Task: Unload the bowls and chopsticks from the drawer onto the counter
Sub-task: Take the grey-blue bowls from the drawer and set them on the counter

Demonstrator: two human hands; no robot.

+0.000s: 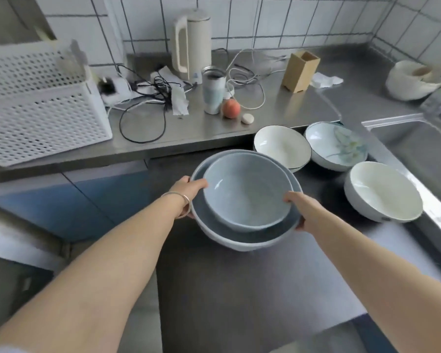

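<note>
Both hands lift two nested blue-grey bowls above the open drawer.

The left hand [189,191] grasps the larger bowl [239,236] at its left rim, the right hand [302,211] at its right rim, thumbs over the edge; the smaller bowl [247,192] sits inside. Along the drawer's [227,289] right edge stand a white bowl [281,146], a patterned bowl [335,146] and a cream bowl [383,192]. The steel worktop [214,123] behind carries a kettle [191,43] and a peach [231,109].

Steel counter [214,128] across the upper half of the frame, carrying a white perforated basket [36,105] at far left, tangled cables [148,98] beside it, a cream kettle [191,44] at upper centre, a tumbler [213,91], a peach [231,109], a wooden holder [301,72] and crumpled paper [325,80] toward upper right.
</note>
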